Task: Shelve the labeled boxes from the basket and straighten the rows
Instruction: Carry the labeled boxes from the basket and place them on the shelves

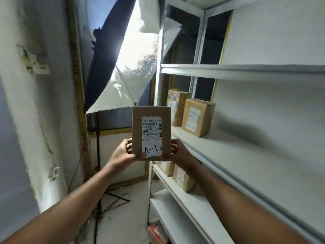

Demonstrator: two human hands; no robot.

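Note:
I hold a brown cardboard box (pixel 151 120) upright in front of me, its white shipping label marked "A-1" facing me. My left hand (pixel 124 152) grips its lower left edge and my right hand (pixel 177 151) its lower right edge. The box hangs just left of the white metal shelf unit (pixel 228 152). On the middle shelf at the far end stand two boxes: a labeled brown one (pixel 197 118) and a checkered one (pixel 177 106) behind it. Two more labeled boxes (pixel 182 178) stand on the shelf below, partly hidden by my right arm. The basket is out of sight.
The upper shelf (pixel 246 70) carries nothing that I can see. A light stand with a black tripod (pixel 103 199) and a white reflective umbrella (pixel 133 67) fills the corner ahead. A white wall (pixel 35 120) closes the left side. Something red (pixel 156 231) lies low under the shelves.

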